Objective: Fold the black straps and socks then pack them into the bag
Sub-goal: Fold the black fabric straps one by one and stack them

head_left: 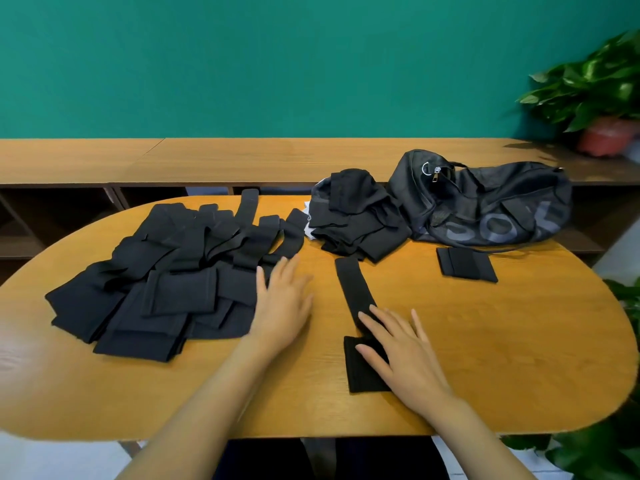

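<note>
The right hand, fingers spread, presses a long black fabric strap flat; the left hand is open to its left. Pinned at one end only, it could fold crooked.

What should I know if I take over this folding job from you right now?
The left grip is open, flat on the table at the right edge of the strap pile.
The right grip is open, its straight fingers pressing the near part of a long black strap laid out in the middle.
The sock heap sits at the far side, beside the black duffel bag.
Done: one folded strap lies in front of the bag, not packed.
Left: fold this strap, the pile and the socks, then pack everything. Whether the bag already holds anything cannot be seen.
</note>
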A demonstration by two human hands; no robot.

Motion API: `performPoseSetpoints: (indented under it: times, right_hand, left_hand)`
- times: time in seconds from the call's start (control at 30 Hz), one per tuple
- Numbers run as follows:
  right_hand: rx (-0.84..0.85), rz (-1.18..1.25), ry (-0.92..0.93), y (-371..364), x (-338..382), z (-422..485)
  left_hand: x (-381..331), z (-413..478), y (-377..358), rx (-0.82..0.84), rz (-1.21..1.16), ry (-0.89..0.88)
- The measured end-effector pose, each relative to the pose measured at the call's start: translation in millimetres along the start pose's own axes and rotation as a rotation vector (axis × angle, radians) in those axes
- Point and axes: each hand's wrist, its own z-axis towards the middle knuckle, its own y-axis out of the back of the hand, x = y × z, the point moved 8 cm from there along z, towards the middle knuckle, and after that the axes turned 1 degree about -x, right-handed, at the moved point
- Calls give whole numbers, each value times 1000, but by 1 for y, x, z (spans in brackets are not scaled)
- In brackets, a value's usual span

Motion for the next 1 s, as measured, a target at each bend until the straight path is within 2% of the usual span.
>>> performPoseSetpoints:
  times: [0.13, 0.23, 0.47, 0.57, 0.67, 0.73, 0.87, 1.0]
  right_hand:
    - [-44, 45, -43, 2, -6, -19]
    - [0, 69, -28, -7, -5, -30]
    - [52, 118, 130, -11, 20, -38]
    - [-38, 154, 151, -8, 20, -41]
    - [-193, 210, 199, 1, 17, -46]
    - [-236, 195, 231, 2, 17, -48]
    - [-204, 184, 222, -2, 17, -47]
    - [-161, 217, 211, -4, 17, -46]
  left_hand:
    - [-46, -57, -21, 120, -216, -132]
    - [-57, -87, -33, 194, -254, -201]
    - [-31, -109, -22, 100, -192, -240]
    - [-25, -111, -21, 69, -271, -220]
    - [-22, -113, -20, -31, -346, -238]
    - [-20, -115, -20, -74, -355, -255]
    - [-19, -115, -21, -65, -346, -262]
    - [-22, -118, -18, -130, -302, -291]
